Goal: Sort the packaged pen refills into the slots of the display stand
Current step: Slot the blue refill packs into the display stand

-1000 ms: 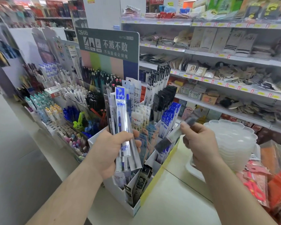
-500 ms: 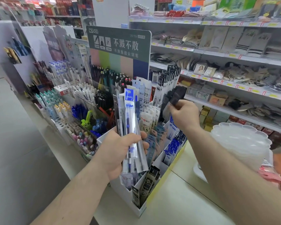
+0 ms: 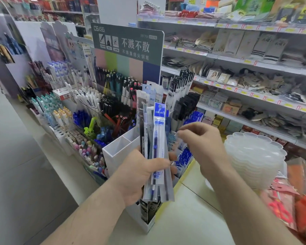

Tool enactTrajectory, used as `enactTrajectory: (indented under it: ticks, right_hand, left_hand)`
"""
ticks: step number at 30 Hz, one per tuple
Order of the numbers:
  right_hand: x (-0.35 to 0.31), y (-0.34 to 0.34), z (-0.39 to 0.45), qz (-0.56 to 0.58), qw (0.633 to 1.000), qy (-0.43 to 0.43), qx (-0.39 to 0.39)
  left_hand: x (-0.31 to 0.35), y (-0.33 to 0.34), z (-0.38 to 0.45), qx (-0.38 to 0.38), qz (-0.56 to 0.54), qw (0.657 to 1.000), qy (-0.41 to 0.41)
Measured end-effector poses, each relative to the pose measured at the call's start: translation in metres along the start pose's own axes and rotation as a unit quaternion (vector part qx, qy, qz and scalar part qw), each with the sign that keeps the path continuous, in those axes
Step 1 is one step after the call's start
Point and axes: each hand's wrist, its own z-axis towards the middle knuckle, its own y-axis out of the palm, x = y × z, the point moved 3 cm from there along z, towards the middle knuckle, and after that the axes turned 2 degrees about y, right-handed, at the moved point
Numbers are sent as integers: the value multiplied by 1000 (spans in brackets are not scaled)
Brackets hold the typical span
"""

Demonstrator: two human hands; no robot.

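My left hand [image 3: 138, 175] grips an upright bundle of packaged pen refills [image 3: 154, 138]; the front pack has a blue header and a blue refill inside. Behind the bundle stands the white display stand [image 3: 113, 154], its slots holding black packs [image 3: 182, 89] at the back and blue packs [image 3: 185, 156] lower down. Two slots at its near left corner hold nothing. My right hand [image 3: 205, 144] hovers just right of the bundle's top, fingers loosely curled and holding nothing.
Racks of pens [image 3: 64, 103] fill the left side under a green sign [image 3: 127, 45]. A stack of translucent scalloped plates [image 3: 254, 156] sits right of my right hand. Store shelves [image 3: 254, 68] run behind. Red-packed goods [image 3: 290, 200] lie at the right edge.
My right hand carried a dark pack up to the black packs at the stand's back, let it go, and has come back toward the bundle with nothing in it.
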Motion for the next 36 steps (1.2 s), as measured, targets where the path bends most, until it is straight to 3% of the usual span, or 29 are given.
enactTrajectory:
  ticks: [4,10,15,20,25,30,36]
  right_hand:
    - [1,12,-44,-35,996,52,-59]
    - [12,-7,-55,117,984,82,-109]
    - [19,-15,-57,201,974,86,-52]
    - [23,-27,-56,272,953,130,37]
    - [28,-10,-63,181,978,101,-11]
    - [31,-10,-66,218,972,82,-23]
    - [35,-26,-62,303,948,101,4]
  left_hand:
    - [-11,12,2,-26,60,998,2]
    - [-20,14,1,-94,53,993,-47]
    - [-23,17,-1,-88,76,993,-30]
    - [-23,14,-2,-32,103,994,-24]
    - [-27,22,-3,-35,133,990,8]
    - [-30,18,-4,-49,61,996,-54]
    - [-26,14,-5,-2,80,996,-34]
